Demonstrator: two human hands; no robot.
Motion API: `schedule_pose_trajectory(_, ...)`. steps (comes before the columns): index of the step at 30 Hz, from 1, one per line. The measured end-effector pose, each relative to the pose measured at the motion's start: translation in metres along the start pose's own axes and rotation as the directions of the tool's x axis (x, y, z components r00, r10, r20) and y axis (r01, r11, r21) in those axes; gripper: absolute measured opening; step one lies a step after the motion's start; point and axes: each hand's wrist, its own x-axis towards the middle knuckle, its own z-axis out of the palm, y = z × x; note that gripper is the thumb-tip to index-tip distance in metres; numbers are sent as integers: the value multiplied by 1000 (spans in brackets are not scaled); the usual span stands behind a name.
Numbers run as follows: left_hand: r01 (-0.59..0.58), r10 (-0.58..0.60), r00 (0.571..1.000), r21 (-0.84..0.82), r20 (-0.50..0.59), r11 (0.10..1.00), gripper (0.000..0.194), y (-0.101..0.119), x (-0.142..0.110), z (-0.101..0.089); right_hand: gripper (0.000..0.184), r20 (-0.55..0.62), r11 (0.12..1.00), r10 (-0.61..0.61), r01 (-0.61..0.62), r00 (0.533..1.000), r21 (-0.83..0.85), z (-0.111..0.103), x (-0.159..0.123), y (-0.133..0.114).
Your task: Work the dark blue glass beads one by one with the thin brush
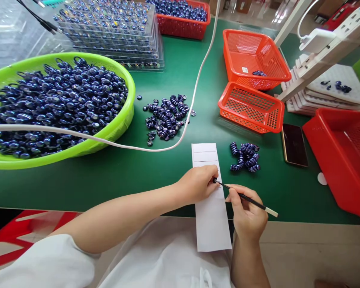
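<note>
My left hand (198, 184) is closed in a pinch over a white paper strip (211, 216), holding a small dark bead at its fingertips. My right hand (247, 214) grips a thin dark stick (249, 199) like a pen, with the tip touching the bead at my left fingers. A small cluster of dark blue spiral pieces (245, 157) lies just right of the strip. A larger pile of blue pieces (166, 116) lies farther back on the green mat (180, 72).
A lime green basket (120, 132) heaped with blue beads sits at left, a white cable (156, 150) running across it. Orange baskets (252, 108) stand at back right, a red bin (342, 160) at right, a phone (294, 144) beside it, stacked clear trays (114, 32) behind.
</note>
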Motion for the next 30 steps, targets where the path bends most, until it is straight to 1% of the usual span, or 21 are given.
schedule_pose_trajectory(6, 10, -10, 1000, -9, 6, 1000, 11, 1, 0, 2, 11, -9, 995, -74, 73, 997, -67, 3, -1, 2)
schedule_pose_trajectory(9, 28, -27, 1000, -36, 4, 999, 12, 4, 1, -1, 11, -24, 997, -73, 73, 997, 12, 2, -1, 3)
schedule_pose_trajectory(11, 27, -27, 1000, -19, -15, 999, 12, 5, 1, -10, 9, -31, 993, -42, 45, 999, 110, 0, -1, 2)
schedule_pose_trajectory(13, 31, -26, 996, 65, -80, 997, 12, 3, -1, -26, 8, -47, 980, -11, 20, 999, 198, -3, 0, 1)
schedule_pose_trajectory(15, 81, -41, 982, 211, -185, 974, 17, -3, -4, -47, 8, -89, 968, 18, 5, 996, 250, -7, 1, -1)
schedule_pose_trajectory(16, 125, -52, 969, 300, -241, 946, 19, -6, -6, -57, 9, -117, 966, 35, -4, 993, 260, -8, 1, -2)
schedule_pose_trajectory(18, 225, -56, 938, 478, -343, 849, 24, -12, -10, -74, 10, -176, 964, 78, -30, 981, 262, -11, 3, -3)
schedule_pose_trajectory(20, 274, -33, 920, 582, -390, 766, 32, -12, -11, -80, 12, -222, 964, 121, -61, 968, 258, -12, 5, -2)
schedule_pose_trajectory(21, 259, -8, 922, 601, -388, 756, 36, -10, -10, -78, 13, -238, 964, 135, -71, 962, 257, -11, 6, -1)
schedule_pose_trajectory(22, 210, 31, 931, 602, -364, 770, 40, -6, -8, -73, 14, -253, 963, 143, -75, 957, 259, -11, 7, -1)
schedule_pose_trajectory(23, 129, 88, 941, 590, -326, 797, 41, -1, -5, -66, 15, -269, 962, 146, -73, 952, 264, -10, 8, 0)
schedule_pose_trajectory(25, -87, 235, 947, 527, -221, 845, 38, 9, 6, -45, 16, -301, 959, 144, -59, 943, 276, -8, 9, 1)
schedule_pose_trajectory(26, -191, 303, 938, 483, -166, 855, 35, 13, 14, -34, 17, -312, 958, 141, -50, 939, 283, -8, 9, 2)
schedule_pose_trajectory(28, -341, 400, 914, 402, -71, 850, 30, 16, 30, -12, 16, -322, 955, 137, -39, 937, 294, -7, 9, 2)
schedule_pose_trajectory(30, -412, 446, 895, 342, -23, 845, 22, 12, 46, 3, 16, -326, 954, 133, -32, 936, 297, -7, 8, 2)
